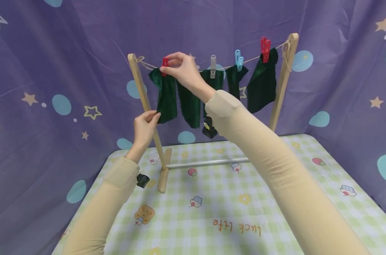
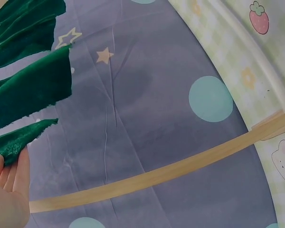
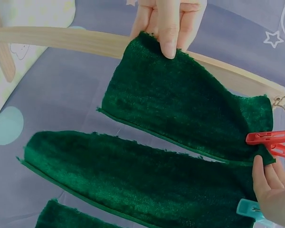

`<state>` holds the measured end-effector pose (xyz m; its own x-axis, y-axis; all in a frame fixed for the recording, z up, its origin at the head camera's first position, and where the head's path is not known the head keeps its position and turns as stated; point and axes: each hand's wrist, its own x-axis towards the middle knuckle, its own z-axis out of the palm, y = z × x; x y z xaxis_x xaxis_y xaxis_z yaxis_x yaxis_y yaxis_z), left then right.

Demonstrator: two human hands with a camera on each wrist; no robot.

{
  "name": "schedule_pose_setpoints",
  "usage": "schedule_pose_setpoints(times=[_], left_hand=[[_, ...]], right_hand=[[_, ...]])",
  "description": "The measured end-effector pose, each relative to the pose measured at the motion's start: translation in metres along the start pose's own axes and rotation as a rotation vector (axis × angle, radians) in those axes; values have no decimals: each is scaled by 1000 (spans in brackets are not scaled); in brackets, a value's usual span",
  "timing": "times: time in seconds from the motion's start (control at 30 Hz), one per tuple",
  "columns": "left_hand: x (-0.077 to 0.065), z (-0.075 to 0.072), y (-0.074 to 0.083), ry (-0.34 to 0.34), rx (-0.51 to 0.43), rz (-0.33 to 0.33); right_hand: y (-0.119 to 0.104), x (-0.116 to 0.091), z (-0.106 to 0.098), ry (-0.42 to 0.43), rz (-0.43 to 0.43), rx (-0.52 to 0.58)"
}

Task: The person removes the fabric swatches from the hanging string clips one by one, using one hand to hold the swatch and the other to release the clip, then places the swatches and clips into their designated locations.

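Several dark green velvety cloth pieces hang from a string line on a wooden rack [image 1: 138, 83]. At the line's left end, my right hand [image 1: 188, 72] pinches a red clothespin [image 1: 164, 66], which sits on the top edge of the leftmost green cloth [image 1: 167, 99]. In the right wrist view, fingertips of that hand also reach the cloth's top corner beside the open-spread clothespin handles. Lower down, my left hand [image 1: 145, 129] pinches the bottom edge of the same cloth between thumb and fingers. The left wrist view shows the cloth's lower corner [image 2: 14, 147] in that hand.
Along the line to the right are a grey clothespin [image 1: 213, 67], a light blue clothespin [image 1: 239, 61] and another red clothespin [image 1: 265, 50]. A white bar [image 1: 209, 163] joins the rack's feet on the checked tablecloth [image 1: 218, 198]. A purple curtain [image 1: 94, 46] hangs behind.
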<state>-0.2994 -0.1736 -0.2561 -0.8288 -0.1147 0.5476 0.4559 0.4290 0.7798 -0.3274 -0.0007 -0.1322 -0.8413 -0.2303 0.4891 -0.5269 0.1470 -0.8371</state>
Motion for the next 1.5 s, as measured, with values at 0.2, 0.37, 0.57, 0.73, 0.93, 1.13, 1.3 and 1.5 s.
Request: schedule_pose_setpoints(times=[0.2, 0.37, 0.57, 0.73, 0.93, 1.13, 1.3, 1.5], left_hand=[[0, -3, 0, 13, -26, 0], [-1, -7, -1, 18, -31, -6], [-1, -10, 0, 47, -34, -23], [-2, -10, 0, 66, -26, -30], [-3, -11, 0, 65, 0, -36], [-4, -15, -1, 58, 27, -51], [-2, -18, 0, 58, -1, -72], [-2, -21, 3, 46, -28, -84]], right_hand=[[3, -2, 0, 21, -27, 24], [5, -2, -1, 51, -37, 90], [5, -2, -3, 102, -59, 141], [5, -4, -5, 150, -58, 168], [5, -4, -10, 220, -58, 239], [2, -3, -11, 239, -71, 295], [1, -3, -14, 247, -47, 363], [-1, -4, -16, 278, -52, 415]])
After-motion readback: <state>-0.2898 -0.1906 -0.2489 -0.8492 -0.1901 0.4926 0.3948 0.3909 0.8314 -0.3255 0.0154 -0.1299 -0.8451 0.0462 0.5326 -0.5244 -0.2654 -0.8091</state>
